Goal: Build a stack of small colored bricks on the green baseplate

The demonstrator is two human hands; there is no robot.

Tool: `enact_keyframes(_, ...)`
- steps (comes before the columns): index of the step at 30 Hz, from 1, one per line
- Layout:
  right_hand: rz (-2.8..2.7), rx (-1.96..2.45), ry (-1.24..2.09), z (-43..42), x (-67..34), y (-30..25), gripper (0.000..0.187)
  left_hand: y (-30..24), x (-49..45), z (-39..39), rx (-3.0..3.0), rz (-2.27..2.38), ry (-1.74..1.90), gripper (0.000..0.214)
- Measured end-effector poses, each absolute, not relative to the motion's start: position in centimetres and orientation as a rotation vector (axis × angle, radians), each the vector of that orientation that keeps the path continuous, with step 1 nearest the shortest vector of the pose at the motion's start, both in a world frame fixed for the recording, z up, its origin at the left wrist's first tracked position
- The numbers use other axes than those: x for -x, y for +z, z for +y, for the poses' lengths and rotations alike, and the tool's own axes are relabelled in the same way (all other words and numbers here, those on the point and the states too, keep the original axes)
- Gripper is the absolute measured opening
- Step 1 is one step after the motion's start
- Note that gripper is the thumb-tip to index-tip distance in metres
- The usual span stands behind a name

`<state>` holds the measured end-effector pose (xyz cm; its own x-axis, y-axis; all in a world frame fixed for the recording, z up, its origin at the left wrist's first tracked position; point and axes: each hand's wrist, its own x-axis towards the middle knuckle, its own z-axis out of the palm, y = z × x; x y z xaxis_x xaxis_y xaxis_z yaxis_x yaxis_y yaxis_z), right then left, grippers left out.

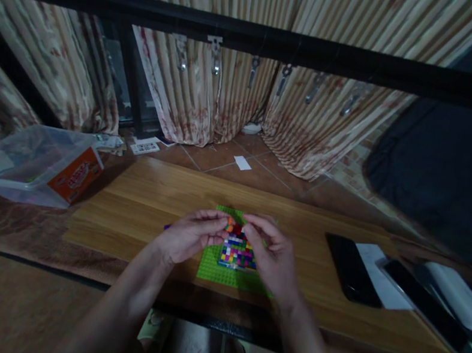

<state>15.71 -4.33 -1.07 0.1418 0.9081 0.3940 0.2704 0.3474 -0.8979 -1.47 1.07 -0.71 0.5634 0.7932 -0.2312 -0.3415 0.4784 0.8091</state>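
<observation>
Currently, the left hand pinches something orange, long axis and count too small to tell; the right hand curls just beside it, its hold unclear. Both hover equally near the bricks, one patch beneath, on one green plate. Farther out: one tub left, two black slabs right.

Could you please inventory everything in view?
Board: 1, brown, centre
Baseplate: 1, green, on board
Brick build: 1, multicoloured, on baseplate
Held bricks: count unclear, orange, over build
Piece: 1, purple, centre left
Box: 1, clear, left
Flat objects: 2, black, right
Bulky item: count unclear, white, right
Floor: 1, brown, around
Papers: several, white, right and floor
Bar: 1, black, above
Clips: 6, silver, under bar
Curtains: several, beige, behind
Cloth: 1, dark, upper right
Left hand, right hand: 2, bare, by build
</observation>
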Motion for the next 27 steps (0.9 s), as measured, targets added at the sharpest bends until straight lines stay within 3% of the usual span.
enact_keyframes(27, -0.850, 1.077, 1.058, -4.3, -16.4, -1.1, 0.013, -0.3, -1.1, -0.1, -0.603, 0.693, 0.745, 0.017)
